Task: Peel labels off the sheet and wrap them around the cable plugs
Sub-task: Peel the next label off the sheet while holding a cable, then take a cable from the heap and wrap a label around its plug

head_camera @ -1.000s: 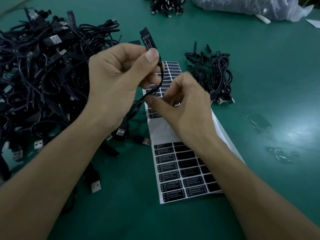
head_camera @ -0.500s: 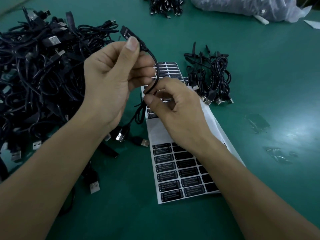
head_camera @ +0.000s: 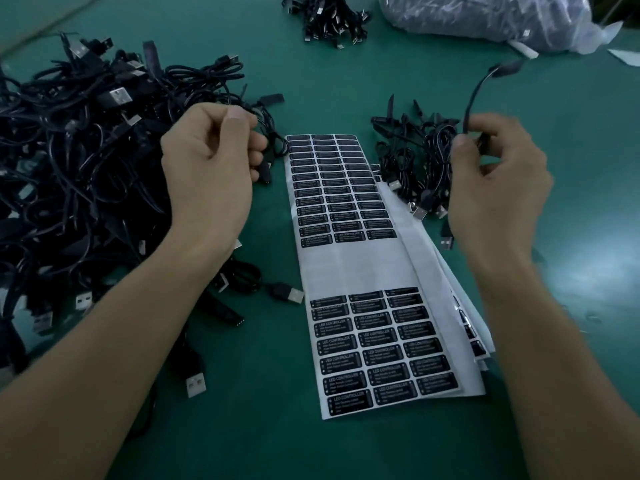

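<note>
A white label sheet [head_camera: 360,268] with rows of black stickers lies in the middle of the green table, on top of more sheets. My right hand [head_camera: 498,188] pinches a thin black cable [head_camera: 476,93] whose plug end sticks up and looks blurred, over the small bundle of cables [head_camera: 419,157] right of the sheet. My left hand [head_camera: 207,171] is curled at the edge of the big cable pile [head_camera: 69,161], fingers round a black cable [head_camera: 273,147] next to the sheet's top left corner.
Loose USB plugs [head_camera: 289,294] lie between the pile and the sheet. Another cable bunch [head_camera: 329,19] and a clear plastic bag [head_camera: 485,19] sit at the far edge. Scraps of clear film [head_camera: 588,317] lie on the right.
My hands have parted. The right hand carried the cable rightward over the small bundle. The left hand dropped to the pile's edge and gripped another cable.
</note>
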